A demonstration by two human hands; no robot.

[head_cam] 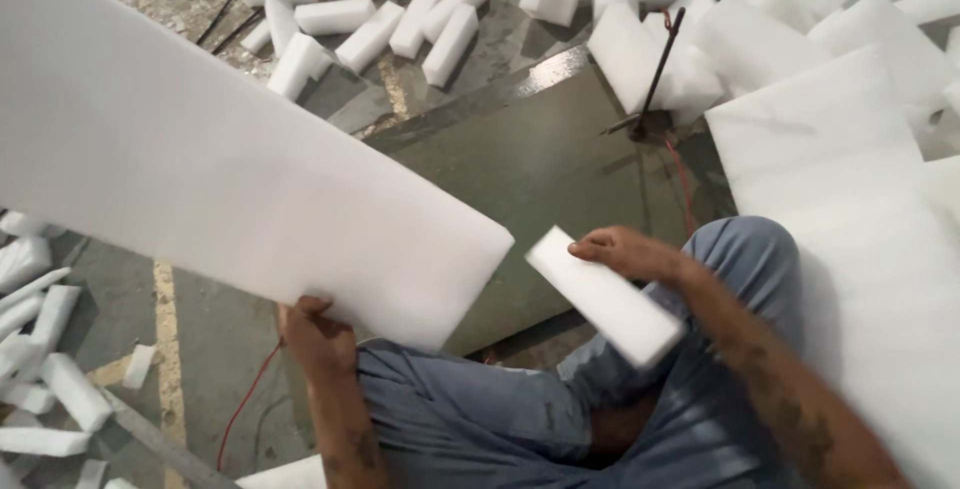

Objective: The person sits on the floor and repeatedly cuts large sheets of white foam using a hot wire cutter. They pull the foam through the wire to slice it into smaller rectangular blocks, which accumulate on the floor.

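Right hand (625, 251) gripping small foam block (603, 296), left hand (318, 334) holding big foam sheet (210, 164) — block just beside sheet

Bright, even light with washed-out whites and some motion blur

The big foam sheet (220, 159) above the left hand's fingers (312, 305) is so bright that its surface shows no texture, and it casts a soft shadow on the green floor plate (540, 164) just past them. The small foam block (603, 296) under the right hand's fingers (600, 245) is smeared at its lower end. A pale sheen runs along the plate's far edge. Straight edges bow slightly toward the frame corners.
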